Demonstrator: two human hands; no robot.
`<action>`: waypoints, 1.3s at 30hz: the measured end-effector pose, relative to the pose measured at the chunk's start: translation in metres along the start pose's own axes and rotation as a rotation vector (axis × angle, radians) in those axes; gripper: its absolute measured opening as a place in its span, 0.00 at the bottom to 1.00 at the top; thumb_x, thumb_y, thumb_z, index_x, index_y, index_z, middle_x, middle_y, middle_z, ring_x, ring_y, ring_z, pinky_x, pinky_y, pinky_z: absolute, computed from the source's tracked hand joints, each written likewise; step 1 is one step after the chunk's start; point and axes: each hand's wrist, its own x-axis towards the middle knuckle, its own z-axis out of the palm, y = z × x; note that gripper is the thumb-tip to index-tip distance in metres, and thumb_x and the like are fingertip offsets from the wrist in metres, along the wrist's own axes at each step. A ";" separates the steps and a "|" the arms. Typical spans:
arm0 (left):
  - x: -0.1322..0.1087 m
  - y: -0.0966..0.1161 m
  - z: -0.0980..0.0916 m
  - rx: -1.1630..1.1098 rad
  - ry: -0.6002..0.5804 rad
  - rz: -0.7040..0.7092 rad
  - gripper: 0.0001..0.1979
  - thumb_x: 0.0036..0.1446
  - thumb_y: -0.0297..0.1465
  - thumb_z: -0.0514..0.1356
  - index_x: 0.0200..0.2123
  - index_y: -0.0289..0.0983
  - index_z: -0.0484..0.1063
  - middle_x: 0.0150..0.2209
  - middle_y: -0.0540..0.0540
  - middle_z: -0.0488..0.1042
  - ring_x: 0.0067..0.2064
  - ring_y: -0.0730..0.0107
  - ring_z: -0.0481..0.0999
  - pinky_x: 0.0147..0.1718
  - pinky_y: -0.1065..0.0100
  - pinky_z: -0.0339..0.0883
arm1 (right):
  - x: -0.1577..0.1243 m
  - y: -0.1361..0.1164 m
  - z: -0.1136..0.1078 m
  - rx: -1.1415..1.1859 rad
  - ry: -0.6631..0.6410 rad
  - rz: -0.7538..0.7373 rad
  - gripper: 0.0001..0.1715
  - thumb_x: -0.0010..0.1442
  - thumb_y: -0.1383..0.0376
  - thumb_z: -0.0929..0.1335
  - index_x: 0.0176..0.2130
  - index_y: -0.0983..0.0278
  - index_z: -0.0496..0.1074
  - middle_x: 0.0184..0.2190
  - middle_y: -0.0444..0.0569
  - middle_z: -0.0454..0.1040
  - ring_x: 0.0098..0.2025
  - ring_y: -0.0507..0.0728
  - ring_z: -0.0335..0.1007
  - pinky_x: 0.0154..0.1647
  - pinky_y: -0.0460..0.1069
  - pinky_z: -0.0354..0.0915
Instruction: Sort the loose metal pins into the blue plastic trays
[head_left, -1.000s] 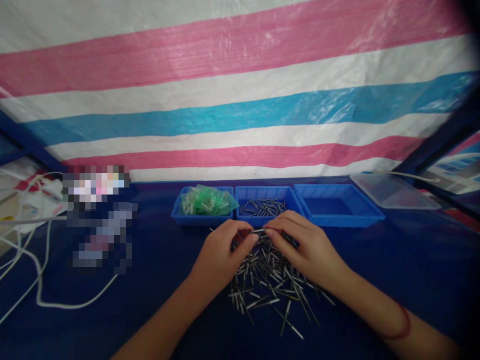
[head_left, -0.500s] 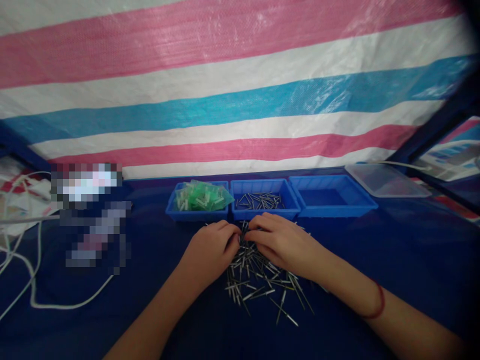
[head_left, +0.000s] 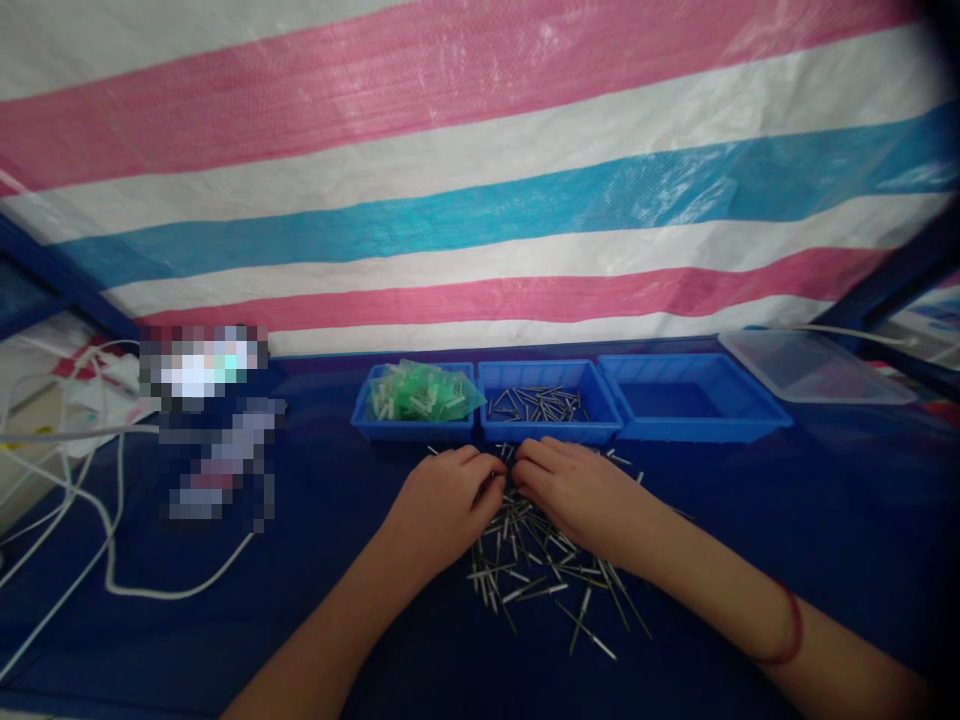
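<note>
A loose heap of thin metal pins point(head_left: 546, 570) lies on the dark blue table top. My left hand point(head_left: 442, 500) and my right hand point(head_left: 574, 490) rest on the heap's far end, fingertips curled and almost touching each other. Both hands are closed in a pinch among the pins; what they grip is hidden under the fingers. Just beyond the hands stand three blue trays: the left tray point(head_left: 375, 428) holds green plastic parts in a clear bag point(head_left: 420, 390), the middle tray point(head_left: 547, 432) holds more metal pins, the right tray point(head_left: 701, 425) looks bare.
A clear plastic lid point(head_left: 814, 368) lies at the back right. White cables point(head_left: 97, 530) loop over the table's left side beside a blurred-out object point(head_left: 217, 440). A striped pink, white and blue tarp point(head_left: 480, 180) hangs behind the trays.
Both hands have sunk from a raised pinch onto the pile's far end and drawn their fingertips close together. The camera view has shifted a little.
</note>
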 end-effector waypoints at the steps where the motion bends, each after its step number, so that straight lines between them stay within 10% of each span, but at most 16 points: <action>1: 0.000 0.000 0.000 -0.006 0.005 0.006 0.11 0.62 0.30 0.51 0.39 0.38 0.73 0.36 0.46 0.74 0.37 0.66 0.73 0.36 0.67 0.65 | -0.001 -0.001 0.000 -0.026 0.006 -0.001 0.07 0.59 0.74 0.63 0.36 0.65 0.69 0.34 0.50 0.69 0.35 0.57 0.63 0.35 0.52 0.59; 11: -0.001 0.000 0.002 -0.113 0.046 -0.004 0.10 0.61 0.33 0.54 0.41 0.38 0.73 0.39 0.46 0.74 0.39 0.66 0.73 0.38 0.67 0.65 | -0.011 -0.002 -0.018 0.034 0.061 0.082 0.08 0.61 0.72 0.62 0.38 0.65 0.70 0.32 0.50 0.72 0.35 0.58 0.65 0.36 0.54 0.58; 18: 0.002 0.007 0.006 -0.359 0.174 -0.044 0.10 0.57 0.35 0.60 0.41 0.38 0.73 0.35 0.49 0.75 0.34 0.71 0.73 0.35 0.70 0.66 | -0.015 -0.002 -0.023 0.579 0.355 0.347 0.08 0.63 0.67 0.63 0.38 0.62 0.71 0.36 0.49 0.75 0.38 0.55 0.70 0.39 0.51 0.66; 25: 0.002 0.017 0.003 -0.490 0.322 -0.116 0.08 0.58 0.35 0.59 0.36 0.37 0.74 0.30 0.50 0.76 0.29 0.73 0.71 0.31 0.72 0.65 | -0.013 -0.006 -0.017 0.979 0.376 0.508 0.09 0.60 0.60 0.66 0.36 0.62 0.73 0.32 0.48 0.75 0.35 0.55 0.71 0.34 0.50 0.68; 39: 0.001 0.016 0.006 -0.478 0.364 -0.051 0.07 0.60 0.32 0.56 0.37 0.36 0.72 0.34 0.48 0.75 0.33 0.72 0.72 0.36 0.71 0.65 | -0.013 -0.007 -0.022 0.991 0.390 0.483 0.11 0.58 0.58 0.67 0.37 0.63 0.73 0.31 0.47 0.75 0.31 0.53 0.70 0.30 0.48 0.67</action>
